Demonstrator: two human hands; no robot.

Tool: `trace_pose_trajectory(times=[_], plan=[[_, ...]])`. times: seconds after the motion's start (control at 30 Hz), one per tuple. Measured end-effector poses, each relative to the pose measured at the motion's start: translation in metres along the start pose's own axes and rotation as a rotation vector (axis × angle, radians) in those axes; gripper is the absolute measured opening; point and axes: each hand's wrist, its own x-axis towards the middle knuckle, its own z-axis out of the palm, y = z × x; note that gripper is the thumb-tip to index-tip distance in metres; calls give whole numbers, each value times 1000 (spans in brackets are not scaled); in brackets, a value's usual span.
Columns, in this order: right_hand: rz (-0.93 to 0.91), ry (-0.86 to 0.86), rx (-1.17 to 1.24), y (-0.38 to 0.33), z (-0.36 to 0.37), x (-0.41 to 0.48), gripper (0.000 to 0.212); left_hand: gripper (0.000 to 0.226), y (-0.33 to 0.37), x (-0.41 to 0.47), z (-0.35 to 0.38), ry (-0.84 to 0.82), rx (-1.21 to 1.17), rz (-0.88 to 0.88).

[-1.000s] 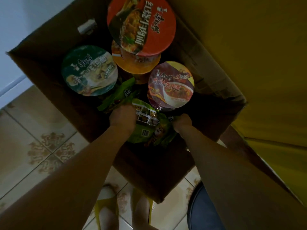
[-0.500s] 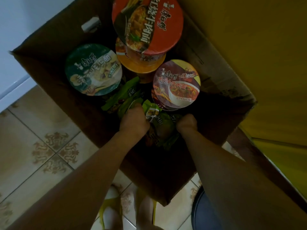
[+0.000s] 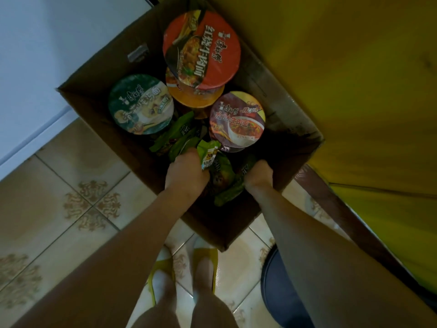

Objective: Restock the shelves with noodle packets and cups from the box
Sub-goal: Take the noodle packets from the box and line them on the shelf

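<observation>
- The floor (image 3: 71, 185) is beige tile with brown swirly ornaments where the tiles meet.
- An open cardboard box (image 3: 222, 228) sits right on it.
- Feet in yellow slippers (image 3: 205, 255) are planted just beside the box's near corner.
- There's some dark blue round thing (image 3: 279, 292) to their right.

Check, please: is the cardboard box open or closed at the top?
Open. Nothing covers the cardboard box: the noodle cups and green packets inside it show plainly.
</observation>
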Motion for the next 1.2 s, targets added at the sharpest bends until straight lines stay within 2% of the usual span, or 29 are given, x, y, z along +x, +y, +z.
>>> trace_pose_trajectory(times=[0.27, 0.4, 0.5, 0.67, 0.73, 0.83, 0.9, 0.93, 1.2], plan=[[-111, 27, -6, -12, -66, -92, 25, 30, 37, -82, -68, 42, 40, -27], [-233, 11, 19, -24, -106, -148, 3, 29, 57, -127, -111, 103, -18, -1], [-333, 29, 56, -35, -134, -187, 10, 33, 71, -162, -144, 156, -33, 26], [-508, 38, 43, -59, -183, -247, 5, 34, 89, -221, -203, 277, -39, 26], [-577, 63, 19, -70, -204, -272, 9, 34, 94, -244, -226, 336, -65, 22], [-660, 77, 6, -87, -234, -309, 17, 27, 102, -278, -259, 446, -126, 21], [-738, 98, -34, -97, -250, -330, 12, 22, 106, -299, -278, 507, -135, 11], [-774, 110, -49, -102, -258, -340, 3, 21, 106, -309, -286, 538, -143, 5], [-1064, 89, -130, -147, -295, -406, 17, 18, 87, -377, -336, 790, -264, -59]])
